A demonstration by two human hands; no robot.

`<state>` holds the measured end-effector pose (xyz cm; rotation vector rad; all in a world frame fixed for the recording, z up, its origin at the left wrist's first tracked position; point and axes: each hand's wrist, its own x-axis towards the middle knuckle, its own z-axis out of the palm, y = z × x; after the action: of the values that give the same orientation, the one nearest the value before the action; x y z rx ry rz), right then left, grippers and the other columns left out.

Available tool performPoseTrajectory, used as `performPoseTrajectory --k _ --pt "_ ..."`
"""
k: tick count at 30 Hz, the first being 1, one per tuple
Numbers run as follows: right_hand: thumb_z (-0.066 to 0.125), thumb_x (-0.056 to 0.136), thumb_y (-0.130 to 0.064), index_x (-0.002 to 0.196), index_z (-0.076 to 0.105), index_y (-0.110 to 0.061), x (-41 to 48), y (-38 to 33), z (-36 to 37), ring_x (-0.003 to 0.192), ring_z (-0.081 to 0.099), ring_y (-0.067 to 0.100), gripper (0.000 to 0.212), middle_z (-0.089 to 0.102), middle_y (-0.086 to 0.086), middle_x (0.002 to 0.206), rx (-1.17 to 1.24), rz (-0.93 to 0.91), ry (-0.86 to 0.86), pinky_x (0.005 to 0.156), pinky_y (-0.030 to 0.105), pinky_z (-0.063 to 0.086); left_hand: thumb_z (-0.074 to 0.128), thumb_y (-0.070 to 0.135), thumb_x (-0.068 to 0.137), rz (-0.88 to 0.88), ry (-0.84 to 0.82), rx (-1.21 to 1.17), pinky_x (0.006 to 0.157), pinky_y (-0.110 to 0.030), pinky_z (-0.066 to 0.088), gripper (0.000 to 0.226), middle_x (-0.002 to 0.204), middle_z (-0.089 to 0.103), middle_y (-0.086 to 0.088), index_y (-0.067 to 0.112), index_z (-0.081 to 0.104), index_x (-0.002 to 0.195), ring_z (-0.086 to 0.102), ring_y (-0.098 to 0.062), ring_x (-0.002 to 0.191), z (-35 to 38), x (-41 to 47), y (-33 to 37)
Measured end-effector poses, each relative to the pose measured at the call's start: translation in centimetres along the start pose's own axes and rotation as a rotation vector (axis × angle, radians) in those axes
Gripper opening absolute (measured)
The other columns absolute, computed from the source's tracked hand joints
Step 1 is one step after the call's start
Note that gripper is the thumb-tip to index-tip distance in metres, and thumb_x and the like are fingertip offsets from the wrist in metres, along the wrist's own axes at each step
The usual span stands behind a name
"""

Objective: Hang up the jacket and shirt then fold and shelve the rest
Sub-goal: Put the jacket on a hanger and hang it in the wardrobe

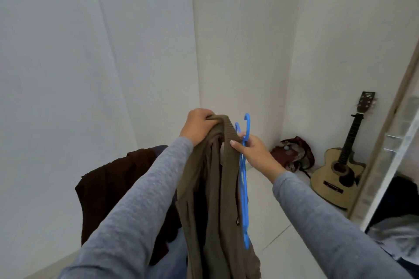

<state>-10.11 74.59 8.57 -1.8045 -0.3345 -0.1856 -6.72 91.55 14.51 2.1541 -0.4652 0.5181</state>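
Note:
An olive-brown jacket [217,199] with a ribbed collar hangs in front of me. My left hand [198,125] grips the top of its collar from above. My right hand [254,154] pinches the collar's right edge with the thumb while its fingers hold two blue plastic hangers [244,179], whose hooks rise above the hand and whose bodies hang down beside the jacket. A dark brown garment [113,183] lies draped over something at the lower left, partly hidden behind my left sleeve.
White walls meet in a corner ahead. An acoustic guitar [340,165] leans on the right wall, with a dark red bag [292,154] on the floor beside it. At the right edge stands a mirrored or framed panel [394,154]; dark and grey clothes [399,229] show below it.

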Motion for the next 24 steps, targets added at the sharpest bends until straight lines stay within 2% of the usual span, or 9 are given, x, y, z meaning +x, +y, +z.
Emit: performPoseTrajectory --k 2,5,9,12,14,16,19,21,24 --pt "0.061 0.089 -0.019 0.083 0.061 -0.008 0.5 -0.2 0.5 0.080 0.057 0.015 0.013 0.064 0.011 0.080 -0.053 0.007 0.058 0.080 0.042 0.047 0.064 0.020 0.086 -0.034 -0.024 -0.047 0.054 -0.018 0.033 0.030 0.053 0.048 0.001 0.010 0.059 0.057 0.039 -0.005 0.054 -0.3 -1.0 -1.0" --pt "0.058 0.089 -0.020 0.076 0.052 -0.010 1.3 -0.7 1.1 0.070 0.046 0.014 0.018 0.051 0.008 0.070 -0.070 0.020 0.112 0.067 0.033 0.039 0.063 0.036 0.087 -0.191 -0.150 -0.167 0.057 -0.020 0.034 0.040 0.060 0.044 0.000 0.003 0.055 0.066 0.040 -0.007 0.058 0.8 -3.6 -4.2" --pt "0.052 0.094 -0.012 0.085 0.057 -0.009 2.0 -0.7 1.3 0.080 0.056 0.016 0.011 0.061 0.011 0.083 -0.023 0.041 0.144 0.082 0.037 0.048 0.055 0.036 0.092 -0.494 -0.402 -0.401 0.063 -0.012 0.045 0.025 0.081 0.060 0.003 0.014 0.066 0.089 0.055 -0.008 0.075 4.0 -9.7 -9.6" --pt "0.049 0.096 -0.012 0.086 0.055 -0.009 2.4 -0.2 0.9 0.081 0.057 0.017 0.012 0.059 0.006 0.084 -0.002 0.074 0.135 0.086 0.040 0.049 0.071 0.053 0.073 -0.637 -0.452 -0.727 0.059 -0.018 0.043 0.045 0.081 0.063 0.000 0.014 0.068 0.095 0.056 -0.010 0.069 6.6 -13.6 -11.7" --pt "0.048 0.095 -0.016 0.093 0.054 -0.003 2.6 0.3 0.5 0.084 0.055 0.021 0.014 0.060 0.015 0.089 -0.044 0.077 0.143 0.091 0.047 0.047 0.075 0.044 0.073 -0.674 -0.483 -0.906 0.063 -0.021 0.051 0.041 0.084 0.070 -0.003 0.010 0.068 0.096 0.065 -0.012 0.070 7.8 -14.9 -11.7" --pt "0.047 0.096 -0.018 0.095 0.055 -0.006 2.6 0.7 0.1 0.086 0.055 0.022 0.014 0.060 0.017 0.093 -0.068 0.099 0.159 0.092 0.049 0.046 0.069 0.021 0.081 -0.665 -0.512 -0.959 0.071 -0.022 0.055 0.024 0.089 0.073 -0.005 0.006 0.066 0.099 0.070 -0.013 0.078 8.5 -15.3 -10.8" --pt "0.046 0.097 -0.020 0.093 0.056 -0.015 2.6 1.1 -0.5 0.090 0.058 0.028 0.012 0.060 0.014 0.096 -0.066 0.141 0.199 0.093 0.049 0.046 0.064 0.005 0.085 -0.621 -0.446 -0.863 0.077 -0.024 0.055 0.011 0.088 0.074 -0.004 0.005 0.068 0.096 0.070 -0.015 0.082 9.8 -15.0 -9.4" --pt "0.045 0.098 -0.022 0.095 0.056 -0.017 2.6 1.2 -0.7 0.097 0.060 0.034 0.013 0.061 0.017 0.101 -0.063 0.143 0.201 0.095 0.051 0.047 0.063 0.008 0.088 -0.592 -0.343 -0.758 0.080 -0.026 0.055 0.007 0.082 0.074 -0.001 0.009 0.069 0.088 0.068 -0.016 0.079 10.5 -14.4 -9.2" --pt "0.043 0.098 -0.022 0.099 0.056 -0.009 2.6 1.2 -1.2 0.093 0.059 0.032 0.018 0.061 0.018 0.101 -0.097 0.146 0.193 0.094 0.051 0.047 0.065 0.024 0.086 -0.565 -0.162 -0.663 0.084 -0.037 0.052 0.014 0.084 0.071 -0.006 0.012 0.069 0.081 0.064 -0.021 0.082 10.4 -13.2 -9.4"
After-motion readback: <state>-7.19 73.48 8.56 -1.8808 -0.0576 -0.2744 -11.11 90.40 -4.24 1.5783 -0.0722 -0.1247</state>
